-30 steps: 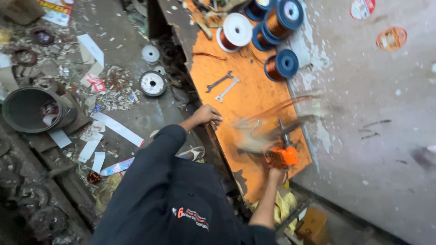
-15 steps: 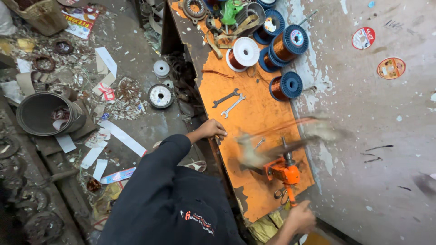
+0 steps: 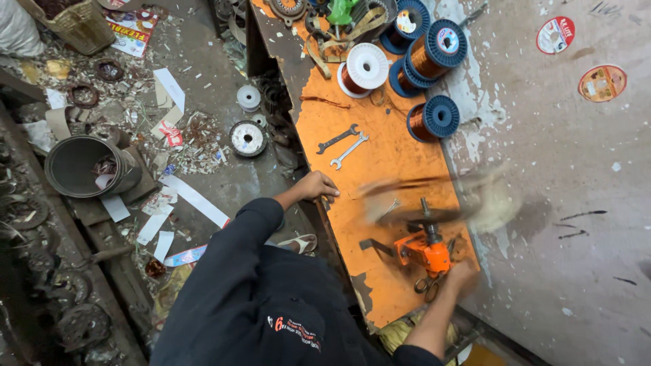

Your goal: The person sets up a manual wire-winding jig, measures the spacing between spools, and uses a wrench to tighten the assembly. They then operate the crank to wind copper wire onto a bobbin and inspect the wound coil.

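An orange hand-cranked winding machine [image 3: 426,252] is clamped to the orange workbench top [image 3: 380,169]. Above it a wide spinning frame [image 3: 434,196] shows only as a blur. My right hand [image 3: 462,275] sits at the winder's near side, closed around its crank handle and also blurred by motion. My left hand [image 3: 317,186] rests on the bench's left edge with fingers loosely spread, holding nothing. Two spanners [image 3: 342,144] lie on the bench beyond it. A pair of scissors [image 3: 427,286] lies beside the winder.
Spools of copper wire [image 3: 434,116], blue and white, stand at the far end of the bench against a flaking wall [image 3: 576,169]. The floor on the left holds a grey bucket [image 3: 85,166], paper strips, metal rings and scrap.
My right hand has circled around with the crank while the blurred frame keeps spinning. My left hand has stayed on the bench edge. The view has shifted slightly.
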